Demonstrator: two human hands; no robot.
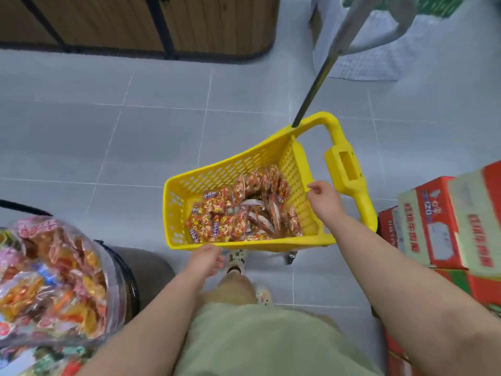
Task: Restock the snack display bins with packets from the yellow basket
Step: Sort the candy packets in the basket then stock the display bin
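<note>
A yellow basket (217,175) on wheels stands on the grey floor in front of me, with several orange-red snack packets (238,215) lying in its bottom. My left hand (207,260) hangs at the basket's near rim with loosely curled fingers and holds nothing. My right hand (324,196) reaches to the basket's right rim, fingers bent at the edge; whether it grips the rim I cannot tell. A display bin (119,270) at the lower left is heaped with bagged snacks (51,278).
The basket's long pull handle (317,85) slants up to the back right. Red and white cardboard boxes (439,223) are stacked at the right. A wooden shelf unit (141,23) runs along the top left. My feet (238,259) stand just below the basket.
</note>
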